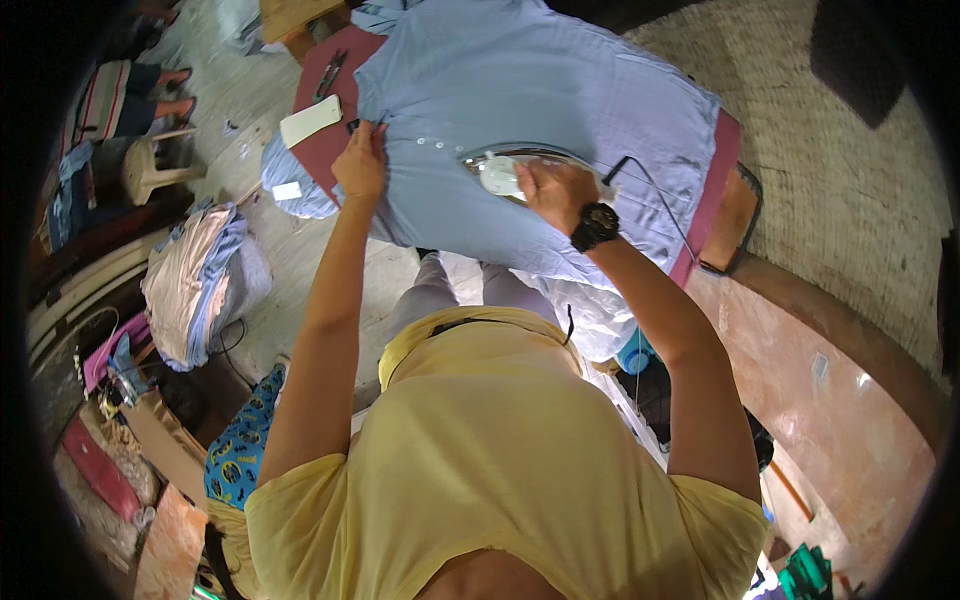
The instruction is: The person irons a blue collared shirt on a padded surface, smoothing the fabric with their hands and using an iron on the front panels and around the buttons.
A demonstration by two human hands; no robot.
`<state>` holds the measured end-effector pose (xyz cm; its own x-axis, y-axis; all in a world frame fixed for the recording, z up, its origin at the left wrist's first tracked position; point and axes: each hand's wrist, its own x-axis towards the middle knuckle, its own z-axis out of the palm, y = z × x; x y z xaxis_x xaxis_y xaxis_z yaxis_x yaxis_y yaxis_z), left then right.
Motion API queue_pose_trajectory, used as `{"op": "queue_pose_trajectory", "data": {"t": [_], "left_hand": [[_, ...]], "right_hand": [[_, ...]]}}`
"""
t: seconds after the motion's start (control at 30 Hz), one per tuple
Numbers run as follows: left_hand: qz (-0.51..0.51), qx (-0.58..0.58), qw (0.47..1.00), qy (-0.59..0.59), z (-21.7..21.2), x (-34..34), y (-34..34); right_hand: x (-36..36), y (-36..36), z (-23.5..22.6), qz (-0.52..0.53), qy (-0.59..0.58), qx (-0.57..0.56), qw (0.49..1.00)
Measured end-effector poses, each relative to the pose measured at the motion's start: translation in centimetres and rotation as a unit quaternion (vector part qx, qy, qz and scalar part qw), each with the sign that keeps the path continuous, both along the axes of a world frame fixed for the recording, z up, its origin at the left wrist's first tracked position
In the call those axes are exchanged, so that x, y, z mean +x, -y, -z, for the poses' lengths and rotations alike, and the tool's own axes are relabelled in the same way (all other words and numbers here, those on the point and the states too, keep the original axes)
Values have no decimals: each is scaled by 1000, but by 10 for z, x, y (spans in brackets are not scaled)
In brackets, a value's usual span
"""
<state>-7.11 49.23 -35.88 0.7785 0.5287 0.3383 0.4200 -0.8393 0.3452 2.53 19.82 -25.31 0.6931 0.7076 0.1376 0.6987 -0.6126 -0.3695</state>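
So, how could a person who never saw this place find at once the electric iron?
Look at the dark red ironing table at the top, covered by a light blue buttoned shirt. On the shirt's near part, the right hand with a black wristwatch grips the silver and white electric iron. Only it is shiny metal with a black cord.

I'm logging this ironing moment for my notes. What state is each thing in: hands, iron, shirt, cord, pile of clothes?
left hand: shut, pinching the shirt's edge
right hand: shut on the iron's handle
iron: flat on the shirt
light blue shirt: spread over the maroon board
black cord: lying slack across the shirt
pile of clothes: heaped on the floor
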Motion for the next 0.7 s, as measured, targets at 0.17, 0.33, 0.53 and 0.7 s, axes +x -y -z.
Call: {"op": "queue_pose_trajectory", "data": {"t": [0.17,0.33,0.53,0.7], "left_hand": [[2,6,1000,8,1,3,0],[2,8,1000,7,-1,1,1],[3,16,1000,16,0,0,-1],[-4,13,1000,0,0,1,-2]], "right_hand": [[-4,-13,-3,-1,5,-24,1000],[1,8,-3,10,-21,-21,999],[16,78,5,3,8,-65,998],[6,41,6,33,-6,-56,998]]}}
